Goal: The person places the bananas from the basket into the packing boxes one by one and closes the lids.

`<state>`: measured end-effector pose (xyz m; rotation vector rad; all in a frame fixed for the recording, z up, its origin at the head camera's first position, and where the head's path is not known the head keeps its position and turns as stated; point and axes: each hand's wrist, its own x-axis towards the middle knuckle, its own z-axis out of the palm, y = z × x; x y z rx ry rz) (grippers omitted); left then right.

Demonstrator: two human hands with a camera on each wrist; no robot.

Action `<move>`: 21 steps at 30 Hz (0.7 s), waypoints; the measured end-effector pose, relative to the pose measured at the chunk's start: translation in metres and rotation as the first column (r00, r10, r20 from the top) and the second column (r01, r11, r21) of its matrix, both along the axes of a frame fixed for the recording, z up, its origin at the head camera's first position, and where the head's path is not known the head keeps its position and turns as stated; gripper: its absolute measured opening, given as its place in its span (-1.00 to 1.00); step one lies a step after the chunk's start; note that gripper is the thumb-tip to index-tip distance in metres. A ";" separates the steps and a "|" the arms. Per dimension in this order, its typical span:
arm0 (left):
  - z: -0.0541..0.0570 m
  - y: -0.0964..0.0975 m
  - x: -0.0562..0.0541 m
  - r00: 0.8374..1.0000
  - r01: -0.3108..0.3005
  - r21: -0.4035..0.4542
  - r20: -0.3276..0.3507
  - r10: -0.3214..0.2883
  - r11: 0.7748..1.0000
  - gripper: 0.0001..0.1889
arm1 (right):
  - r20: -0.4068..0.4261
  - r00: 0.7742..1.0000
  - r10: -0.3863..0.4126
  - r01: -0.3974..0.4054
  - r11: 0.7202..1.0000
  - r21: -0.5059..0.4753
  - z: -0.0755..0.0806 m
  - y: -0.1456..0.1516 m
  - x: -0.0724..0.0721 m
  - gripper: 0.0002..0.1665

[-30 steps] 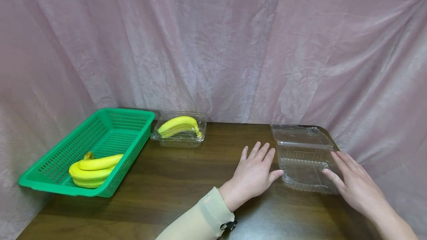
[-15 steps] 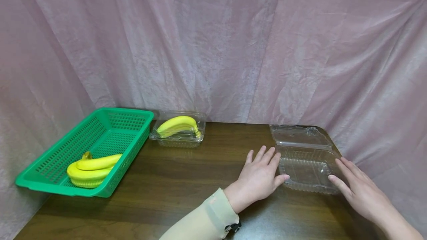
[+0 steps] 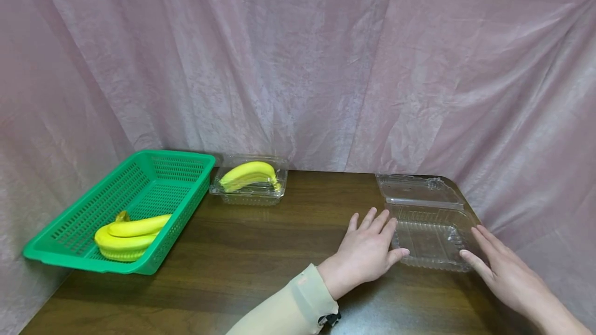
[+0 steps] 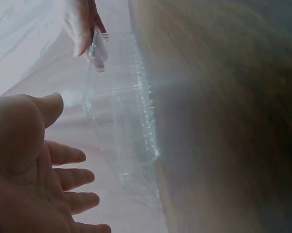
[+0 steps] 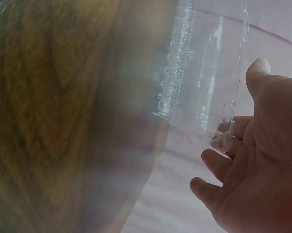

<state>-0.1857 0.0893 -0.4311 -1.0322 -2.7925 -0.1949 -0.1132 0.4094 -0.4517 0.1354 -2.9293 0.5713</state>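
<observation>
On the right of the table a clear plastic clamshell box (image 3: 430, 239) lies with its lid (image 3: 419, 188) folded back toward the curtain; no fruit is in it. My left hand (image 3: 368, 252) is at the box's left side, fingers spread and straight. The right hand (image 3: 505, 268) is at its right side, fingers extended. In the right wrist view some fingers (image 5: 216, 165) show by the box's corner; whether they touch it I cannot tell. In the left wrist view the left thumb and fingers (image 4: 70, 179) stand apart from the clear wall (image 4: 121, 107).
A green basket (image 3: 186, 198) at the left holds bananas (image 3: 125, 242). Beside it, at the back edge, stands another clear box (image 3: 253, 200), its lid down over bananas (image 3: 249, 174). A pink curtain (image 3: 298, 66) hangs behind the brown table (image 3: 261, 283).
Both hands have shifted slightly right and nearer to me. The left hand has come closer to the box's left side, and the right hand has drawn back off its right rim.
</observation>
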 end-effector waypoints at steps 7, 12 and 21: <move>-0.002 0.001 0.001 0.999 -0.002 -0.027 0.035 0.003 1.000 -0.22 | -0.008 1.000 0.005 -0.005 1.000 -0.006 -0.002 0.000 0.002 -0.08; -0.004 0.001 0.000 0.998 0.000 -0.038 0.059 0.003 0.999 -0.21 | -0.011 1.000 0.011 -0.011 1.000 -0.011 -0.003 -0.002 0.003 -0.07; -0.007 -0.001 -0.001 0.998 -0.009 -0.031 0.059 0.011 0.999 -0.22 | -0.006 1.000 0.028 -0.028 0.999 -0.017 -0.004 -0.009 0.001 -0.06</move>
